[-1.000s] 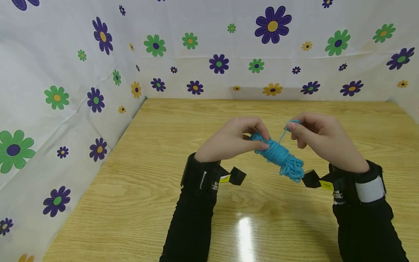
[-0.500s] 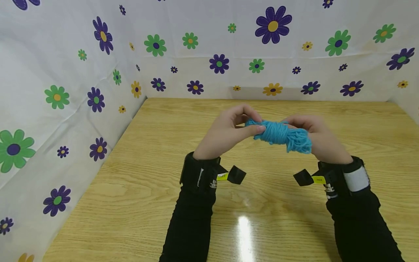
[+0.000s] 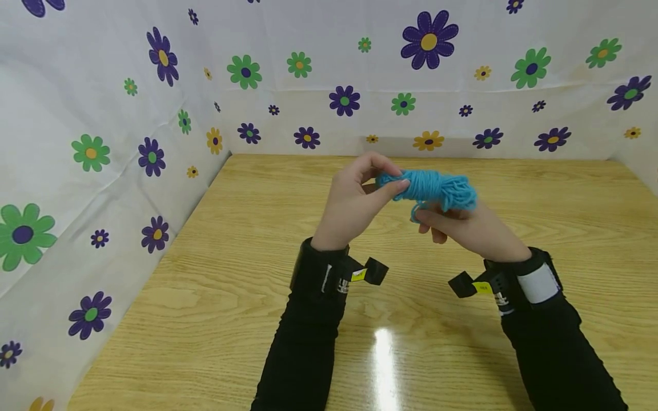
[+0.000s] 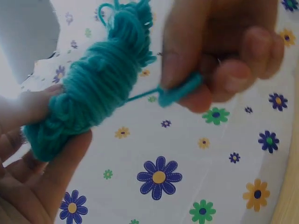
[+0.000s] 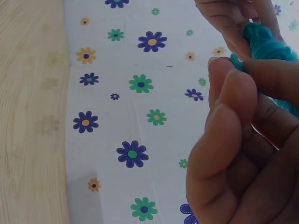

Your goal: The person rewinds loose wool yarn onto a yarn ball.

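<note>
A bundle of blue yarn (image 3: pixel 429 185), wound tight round its middle with loose loops at its right end, is held above the table. My left hand (image 3: pixel 352 200) pinches the bundle's left end between thumb and fingers. Just below the bundle, my right hand (image 3: pixel 465 228) pinches a small gathered length of the yarn. In the left wrist view a taut strand (image 4: pixel 142 94) runs from the wound middle to the right hand's fingertips (image 4: pixel 175 77). The right wrist view shows the bundle (image 5: pixel 268 44) partly hidden behind the right hand's fingers.
Beneath both hands lies a wooden table (image 3: pixel 216 297) with a bright light reflection near the front. A white cloth (image 3: pixel 308 68) printed with purple, green and yellow flowers hangs at the back and left. Each wrist carries a black strapped camera mount (image 3: pixel 321 268).
The bundle has risen and turned from slanting to nearly level. My right hand has gone from above it, round behind, to below it, keeping the yarn end; my left hand has lifted.
</note>
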`<state>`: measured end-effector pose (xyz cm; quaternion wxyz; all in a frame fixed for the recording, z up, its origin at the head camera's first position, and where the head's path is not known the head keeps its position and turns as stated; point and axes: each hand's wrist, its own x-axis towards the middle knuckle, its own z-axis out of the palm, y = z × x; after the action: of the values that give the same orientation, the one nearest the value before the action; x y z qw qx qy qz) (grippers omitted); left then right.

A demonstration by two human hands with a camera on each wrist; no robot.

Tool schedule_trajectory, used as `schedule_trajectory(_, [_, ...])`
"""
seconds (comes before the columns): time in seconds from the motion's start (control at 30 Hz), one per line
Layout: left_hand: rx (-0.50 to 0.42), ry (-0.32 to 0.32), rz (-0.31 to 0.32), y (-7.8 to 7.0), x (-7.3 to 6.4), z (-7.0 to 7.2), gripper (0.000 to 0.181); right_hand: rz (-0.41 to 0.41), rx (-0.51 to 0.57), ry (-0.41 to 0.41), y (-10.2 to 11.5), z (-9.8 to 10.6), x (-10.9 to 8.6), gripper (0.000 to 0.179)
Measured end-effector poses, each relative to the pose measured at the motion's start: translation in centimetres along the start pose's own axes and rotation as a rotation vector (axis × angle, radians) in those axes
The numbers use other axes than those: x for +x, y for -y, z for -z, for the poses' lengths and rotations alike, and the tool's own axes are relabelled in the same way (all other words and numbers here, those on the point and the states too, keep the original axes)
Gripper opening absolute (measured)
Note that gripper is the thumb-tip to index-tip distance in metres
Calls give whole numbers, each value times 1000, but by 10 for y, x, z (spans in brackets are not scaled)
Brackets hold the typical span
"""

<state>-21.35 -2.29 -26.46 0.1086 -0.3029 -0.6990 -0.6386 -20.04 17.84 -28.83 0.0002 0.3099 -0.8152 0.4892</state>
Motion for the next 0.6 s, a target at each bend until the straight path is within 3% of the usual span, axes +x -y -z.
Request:
schedule_trajectory(0.13, [69, -23, -137, 7, 2, -2, 10, 1, -6, 4, -2, -2, 0, 11])
schedule_trajectory(0.33, [252, -66, -324, 17, 4, -3, 10, -74, -76, 18, 0, -4, -1, 19])
schedule_trajectory(0.43, [317, -80, -359, 21, 5, -3, 10, -83, -121, 9, 1, -4, -1, 20])
schedule_trajectory(0.6, [372, -87, -357, 23, 6, -4, 9, -55, -168, -15, 3, -5, -2, 18])
